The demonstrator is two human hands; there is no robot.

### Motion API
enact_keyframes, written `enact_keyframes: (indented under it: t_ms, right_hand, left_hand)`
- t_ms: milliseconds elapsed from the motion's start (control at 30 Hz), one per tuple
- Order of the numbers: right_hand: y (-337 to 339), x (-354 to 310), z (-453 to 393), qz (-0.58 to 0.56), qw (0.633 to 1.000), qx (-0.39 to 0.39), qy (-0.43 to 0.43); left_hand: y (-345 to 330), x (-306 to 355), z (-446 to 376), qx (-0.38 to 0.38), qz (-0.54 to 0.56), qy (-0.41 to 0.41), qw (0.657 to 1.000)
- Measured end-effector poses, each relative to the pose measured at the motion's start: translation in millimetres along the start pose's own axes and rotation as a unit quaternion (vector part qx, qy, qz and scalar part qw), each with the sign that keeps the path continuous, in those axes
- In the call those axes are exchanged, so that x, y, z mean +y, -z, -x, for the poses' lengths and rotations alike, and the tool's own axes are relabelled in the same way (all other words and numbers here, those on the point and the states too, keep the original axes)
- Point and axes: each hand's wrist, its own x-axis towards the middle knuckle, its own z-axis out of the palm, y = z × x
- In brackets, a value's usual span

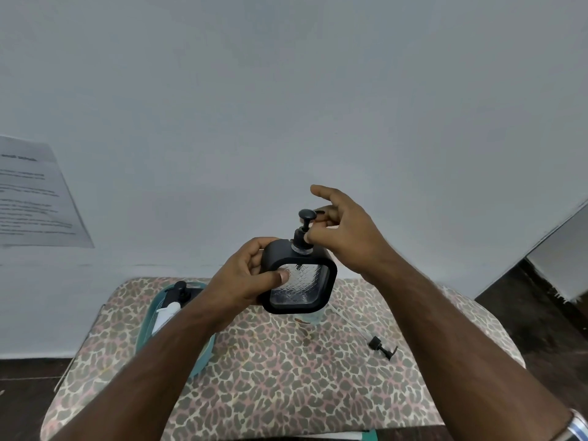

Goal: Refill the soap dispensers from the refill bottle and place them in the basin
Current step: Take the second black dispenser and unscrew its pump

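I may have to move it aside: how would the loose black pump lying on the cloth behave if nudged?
The loose pump looks small and probably light, so it would likely slide or pivot easily. Its spout sticks out sideways, so steady rolling seems unlikely. The patterned cloth may add some drag.

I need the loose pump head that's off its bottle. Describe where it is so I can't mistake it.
Start at the leopard-print table and go to its right side, beyond the right forearm. The loose pump head lies there on its side, small and black, alone on the cloth. The other pumps are mounted: one on the dispenser held up in both hands, one in the teal basin on the left.
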Motion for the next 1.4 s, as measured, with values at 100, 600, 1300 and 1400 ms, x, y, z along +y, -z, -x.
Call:
enact_keyframes:
  t_ms: [100,600,1300,1400]
  right_hand:
    - [0,0,1,0.028,1.0,-0.011,-0.007]
    - [10,0,-3,0.024,1.0,0.009,0.014]
    - [42,10,6,-0.113,0.984,0.125,0.05]
    - [42,14,7,-0.127,0.982,0.136,0.041]
  left_hand:
    - [0,0,0,-0.001,-0.002,0.0,1.0]
    - [3,-3,-2,0.001,0.0,0.0,1.0]
    - [14,-14,-6,0.04,0.016,-0.006,0.999]
    - [16,-16,-6,0.047,0.017,-0.006,0.999]
